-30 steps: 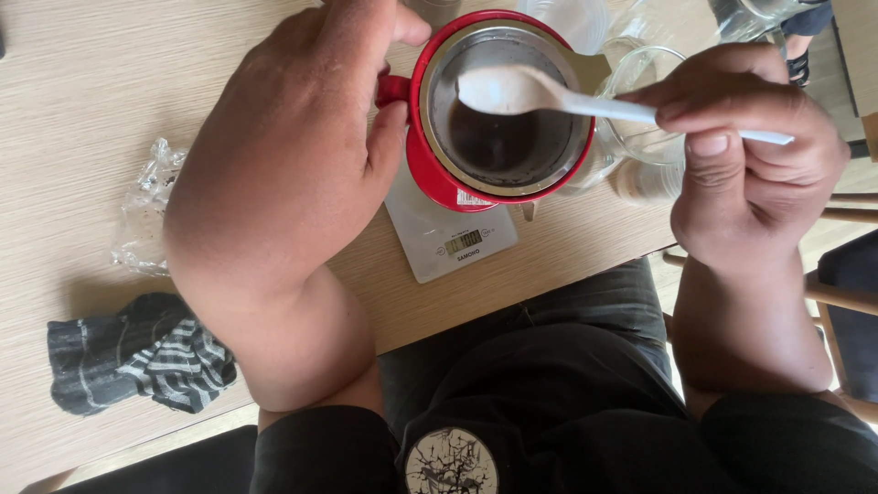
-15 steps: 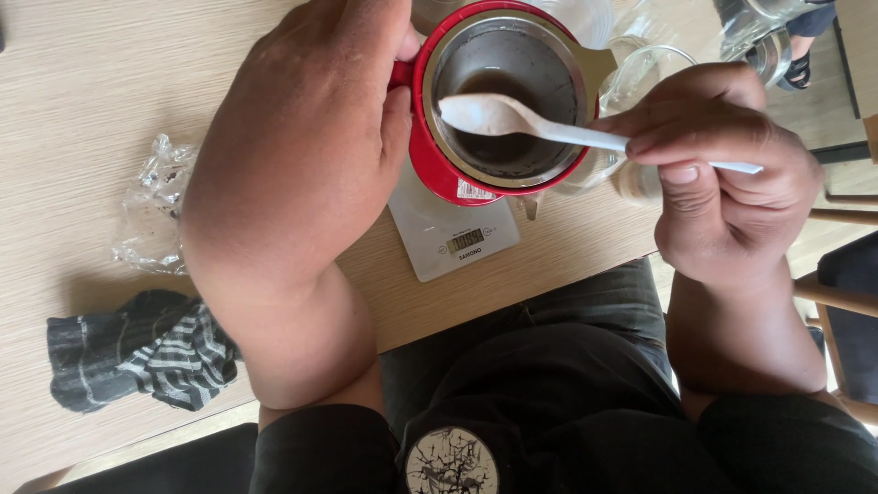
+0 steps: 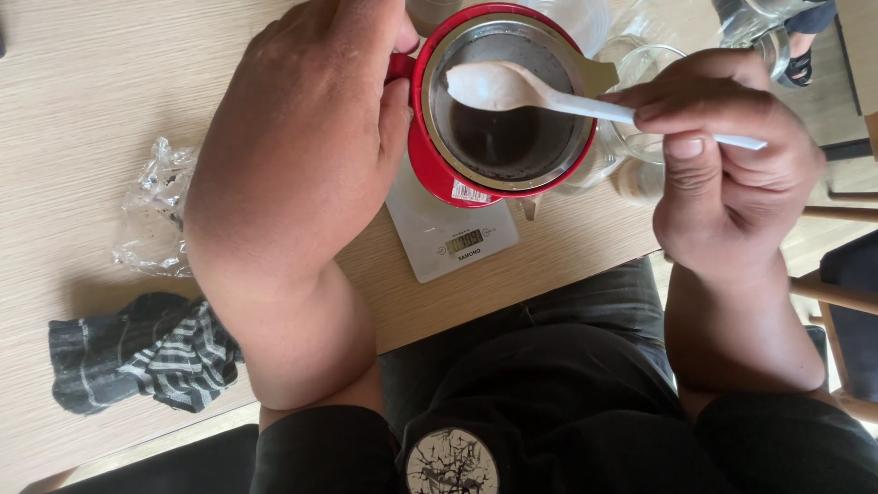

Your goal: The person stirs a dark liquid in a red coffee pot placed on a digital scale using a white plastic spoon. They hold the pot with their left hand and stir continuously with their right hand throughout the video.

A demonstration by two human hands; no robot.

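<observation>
Spoon [image 3: 512, 90] has lifted a touch, bowl now over the red pot [image 3: 498, 105], pinched in my right hand [image 3: 732, 174]. Left hand [image 3: 293, 174] wraps the pot's handle. White scale [image 3: 453, 238] sits beneath; crumpled plastic [image 3: 155, 220] and striped cloth [image 3: 137, 352] lie behind my left fingers.

Hidden and cut off around the red pot

The left hand [image 3: 302, 155] covers the handle of the red pot [image 3: 439, 174], so the grip itself cannot be seen. The pot hides most of the white scale [image 3: 439, 240], whose display is too small to read. Glass jars [image 3: 631, 155] behind the right hand [image 3: 727, 169] are partly hidden, their contents unclear. The top edge cuts off the pot's far rim and a clear container [image 3: 576, 14].
</observation>
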